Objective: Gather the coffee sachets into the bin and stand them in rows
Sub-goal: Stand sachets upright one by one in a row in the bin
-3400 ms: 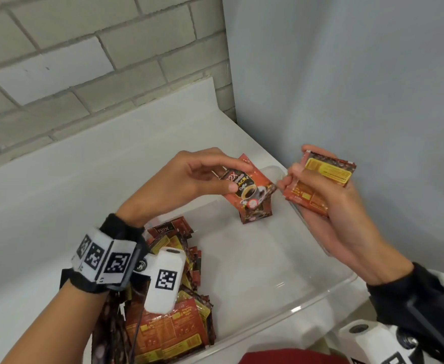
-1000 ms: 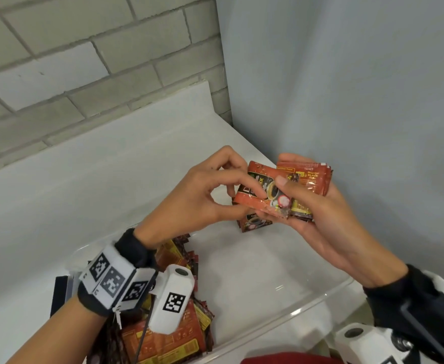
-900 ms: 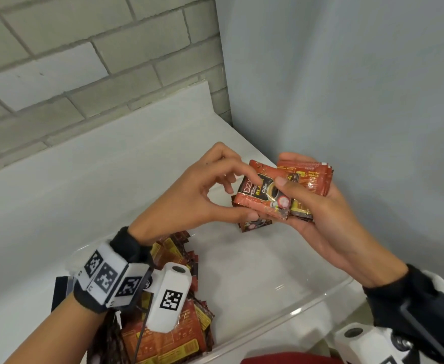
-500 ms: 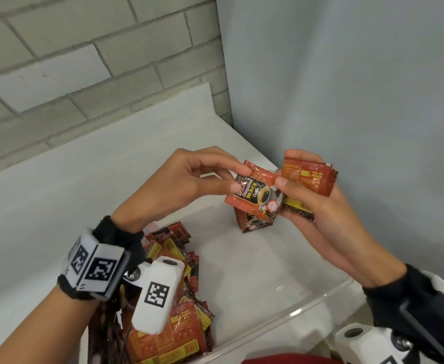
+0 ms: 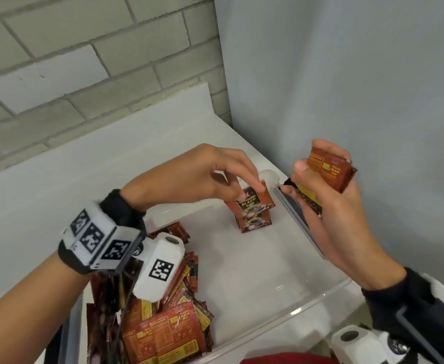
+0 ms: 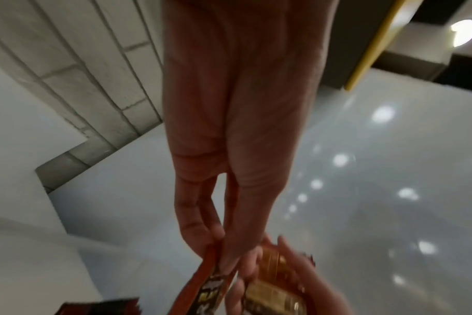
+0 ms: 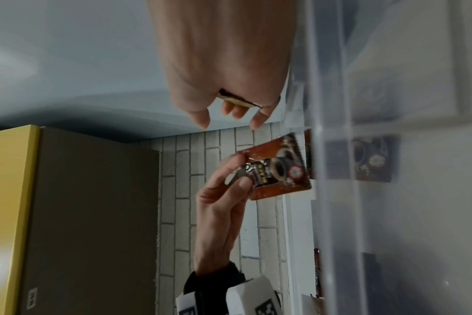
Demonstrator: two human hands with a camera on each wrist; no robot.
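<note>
A clear plastic bin (image 5: 295, 310) sits on the white counter. My left hand (image 5: 249, 191) pinches the top edge of one red coffee sachet (image 5: 253, 203) and holds it upright, right above and in front of a standing sachet (image 5: 256, 223) at the bin's far right corner. To the right, over the bin's right wall, my right hand (image 5: 318, 164) grips a small stack of sachets (image 5: 330, 173) on edge. A pile of loose sachets (image 5: 163, 329) lies in the bin's near left part. In the left wrist view my fingers (image 6: 202, 234) pinch the sachet (image 6: 206, 285).
A grey wall rises close on the right, and a brick wall (image 5: 84, 61) runs behind the counter. The bin's right wall (image 7: 337, 149) stands next to my right hand. A bare stretch of bin floor (image 5: 255, 271) lies between the pile and the standing sachet.
My left hand has drawn one sachet off the right hand's stack and lowered it to the standing sachet in the corner. The right hand moved right with the remaining stack.
</note>
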